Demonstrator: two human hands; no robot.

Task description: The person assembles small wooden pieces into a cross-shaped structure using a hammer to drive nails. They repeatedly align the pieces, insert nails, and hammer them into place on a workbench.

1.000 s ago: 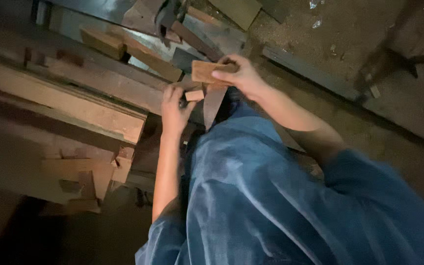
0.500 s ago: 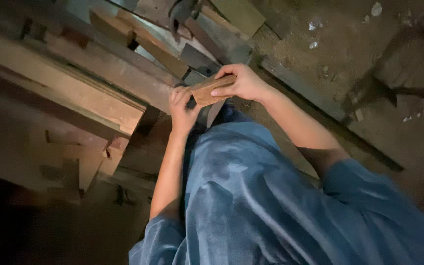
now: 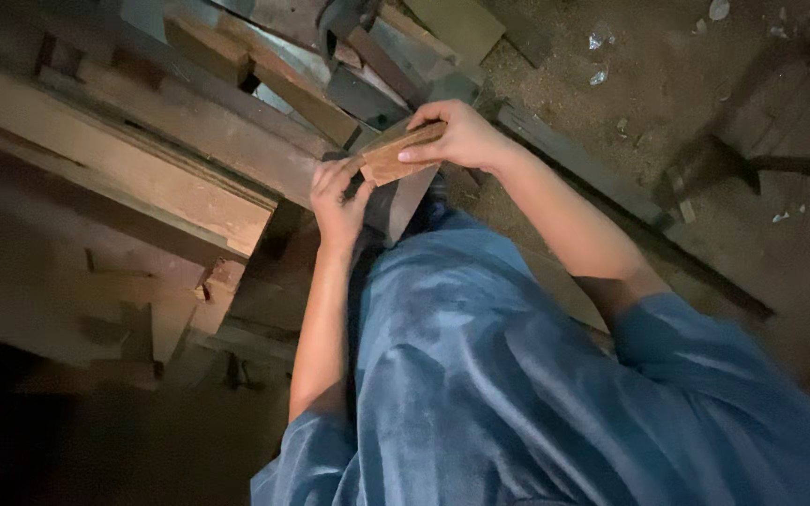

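Note:
A small flat wooden block (image 3: 396, 159) is held in front of me, above my blue-clad lap. My right hand (image 3: 461, 136) grips it from the top and right side, fingers curled over its upper edge. My left hand (image 3: 339, 192) pinches the block's lower left corner with fingertips. A grey flat piece (image 3: 405, 201) hangs or stands just beneath the block, partly hidden by my hands.
Long wooden planks (image 3: 142, 178) lie stacked to the left. More offcuts and boards (image 3: 311, 94) are piled beyond my hands. A dirt floor (image 3: 705, 84) with small debris lies to the right, crossed by a dark bar (image 3: 611, 187).
Both hands have closed in on the block; the left hand moved up from a smaller piece to pinch its corner. The view has tilted slightly.

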